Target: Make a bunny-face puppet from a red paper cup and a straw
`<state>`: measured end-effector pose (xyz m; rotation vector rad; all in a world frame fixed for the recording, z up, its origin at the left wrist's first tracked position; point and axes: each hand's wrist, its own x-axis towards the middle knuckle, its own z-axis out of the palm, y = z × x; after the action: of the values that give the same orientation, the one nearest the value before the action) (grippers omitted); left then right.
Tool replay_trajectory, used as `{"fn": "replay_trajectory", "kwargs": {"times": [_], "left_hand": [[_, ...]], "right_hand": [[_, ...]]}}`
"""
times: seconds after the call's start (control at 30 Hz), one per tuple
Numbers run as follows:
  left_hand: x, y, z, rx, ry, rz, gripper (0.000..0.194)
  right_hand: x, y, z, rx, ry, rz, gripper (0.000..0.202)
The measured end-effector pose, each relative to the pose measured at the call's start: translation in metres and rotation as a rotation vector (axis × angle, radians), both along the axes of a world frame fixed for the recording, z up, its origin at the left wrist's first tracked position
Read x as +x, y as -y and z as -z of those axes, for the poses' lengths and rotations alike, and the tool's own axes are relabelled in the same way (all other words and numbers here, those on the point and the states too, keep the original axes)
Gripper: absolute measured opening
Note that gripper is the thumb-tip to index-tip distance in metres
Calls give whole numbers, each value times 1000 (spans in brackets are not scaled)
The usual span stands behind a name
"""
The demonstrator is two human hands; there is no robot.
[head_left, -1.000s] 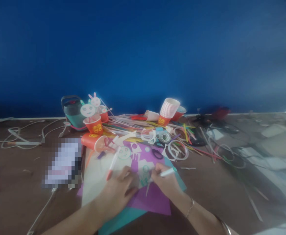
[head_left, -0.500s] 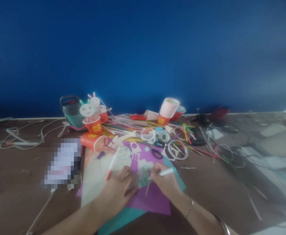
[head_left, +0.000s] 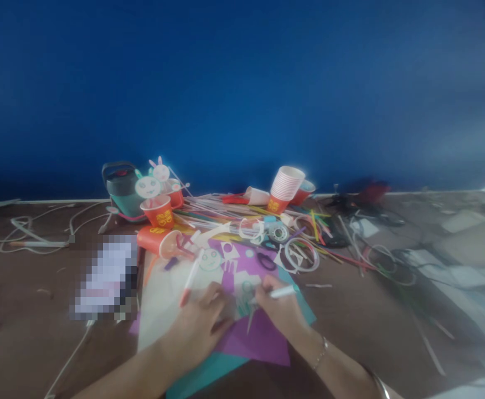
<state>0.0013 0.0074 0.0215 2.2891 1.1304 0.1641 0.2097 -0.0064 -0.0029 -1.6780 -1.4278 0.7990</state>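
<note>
My right hand (head_left: 279, 303) is closed around a white marker (head_left: 284, 291), its tip hidden by the fingers over a small piece with green drawn lines (head_left: 245, 299). My left hand (head_left: 203, 321) rests on white paper (head_left: 159, 310), its fingers bent; whether they hold anything is hidden. Purple paper (head_left: 263, 343) and teal paper (head_left: 209, 372) lie beneath. A white marker with a red end (head_left: 189, 282) lies just beyond my left hand. Above it is a round paper face (head_left: 210, 259) with green lines.
Red cups (head_left: 157, 211), one tipped over, stand at the back left by a teal container (head_left: 125, 194). Stacked cups (head_left: 286, 185) rise behind coloured strips and tape rolls (head_left: 302, 255). A blurred device (head_left: 105, 277) and cables are left; more papers and cables lie right.
The marker end in my right hand has shifted very slightly. Both hands otherwise stay in the same places.
</note>
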Motion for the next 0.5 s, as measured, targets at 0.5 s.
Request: {"fn": "replay_trajectory", "kwargs": {"times": [0.5], "left_hand": [[-2,1,6,11,22,-4,33]], "right_hand": [[0,-1,-1,-4,-63,54,29]]}}
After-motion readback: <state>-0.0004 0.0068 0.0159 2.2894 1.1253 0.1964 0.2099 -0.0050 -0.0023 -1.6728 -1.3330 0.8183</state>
